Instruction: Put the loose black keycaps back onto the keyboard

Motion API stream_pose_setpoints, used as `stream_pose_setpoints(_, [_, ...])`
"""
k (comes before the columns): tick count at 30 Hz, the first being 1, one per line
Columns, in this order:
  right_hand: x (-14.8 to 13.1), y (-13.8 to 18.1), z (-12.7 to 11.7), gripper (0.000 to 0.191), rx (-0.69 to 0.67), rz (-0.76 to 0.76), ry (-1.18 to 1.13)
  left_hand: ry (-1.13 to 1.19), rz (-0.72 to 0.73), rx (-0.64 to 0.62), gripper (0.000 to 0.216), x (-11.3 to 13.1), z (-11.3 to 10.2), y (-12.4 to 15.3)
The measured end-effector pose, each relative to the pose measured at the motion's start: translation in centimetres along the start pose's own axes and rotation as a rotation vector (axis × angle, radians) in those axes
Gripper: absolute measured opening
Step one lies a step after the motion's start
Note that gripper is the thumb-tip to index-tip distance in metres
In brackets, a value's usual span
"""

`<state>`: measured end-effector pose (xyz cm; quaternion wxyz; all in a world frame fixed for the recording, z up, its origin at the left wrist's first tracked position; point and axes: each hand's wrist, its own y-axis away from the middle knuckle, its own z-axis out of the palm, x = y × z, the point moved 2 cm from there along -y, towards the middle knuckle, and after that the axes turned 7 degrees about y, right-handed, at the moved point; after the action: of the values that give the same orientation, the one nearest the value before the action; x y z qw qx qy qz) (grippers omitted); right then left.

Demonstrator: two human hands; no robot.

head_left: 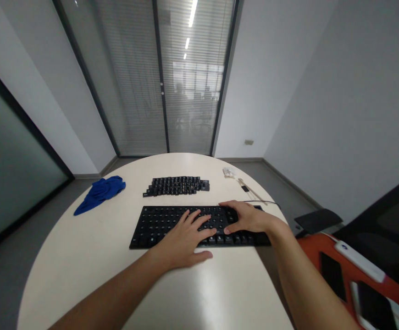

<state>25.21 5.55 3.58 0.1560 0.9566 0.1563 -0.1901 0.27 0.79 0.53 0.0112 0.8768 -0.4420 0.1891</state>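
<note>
A black keyboard (177, 229) lies on the round pale table (92, 256), with many keycaps off its main block and small round posts showing. My left hand (189, 238) rests across its middle, fingers spread over the bare posts and the thumb past the near edge. Over the right part of the keyboard is my right hand (247, 217), its thumb and forefinger apart with dark keys between them. Its other fingers are hidden behind it. Beyond the keyboard, loose black keycaps (175, 185) lie in close rows.
A crumpled blue cloth (105, 190) lies at the far left of the table. At the right back are a small clear plastic bag (229, 173), a thin pale stick-like tool (252, 190) and a cable (264, 200). Phones (333, 275) and a white power strip (359, 261) sit on an orange seat (314, 254).
</note>
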Motion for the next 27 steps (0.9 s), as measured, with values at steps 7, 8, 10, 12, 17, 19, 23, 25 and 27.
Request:
stream_pose_setpoints(7, [-0.1,0.1,-0.1,0.095,0.008,-0.004,-0.004,-0.026,0.01,0.008,0.06,-0.3,0.4,0.1])
stream_pose_setpoints(8, [-0.1,0.2,-0.1,0.094,0.013,-0.008,0.0,-0.032,0.013,0.014,0.059,-0.3,0.4,0.1])
stream_pose_setpoints(10, [0.0,0.4,0.0,0.093,0.024,-0.027,0.015,-0.047,0.012,0.027,0.053,-0.1,0.3,0.1])
stream_pose_setpoints(12, [0.1,0.4,0.1,0.087,0.052,-0.046,0.028,-0.063,0.005,0.036,0.048,0.1,0.2,0.0])
stream_pose_setpoints(17, [0.2,-0.3,0.4,0.056,0.182,-0.105,0.023,-0.082,0.006,0.046,0.049,0.4,0.0,-0.1])
stream_pose_setpoints(19, [0.6,-0.8,0.3,0.048,0.244,-0.109,0.011,-0.076,0.008,0.05,0.05,0.4,0.1,0.0])
stream_pose_setpoints(23, [2.6,-1.5,-0.3,0.042,0.417,0.033,0.038,-0.059,0.009,0.038,0.05,0.2,0.1,0.0])
stream_pose_setpoints(25, [4.3,-1.6,-0.8,0.042,0.52,0.157,0.124,-0.056,0.01,0.032,0.049,0.1,0.1,0.0])
stream_pose_setpoints(27, [6.2,-1.6,-1.1,0.042,0.579,0.291,0.219,-0.054,0.017,0.032,0.049,0.0,0.0,0.0])
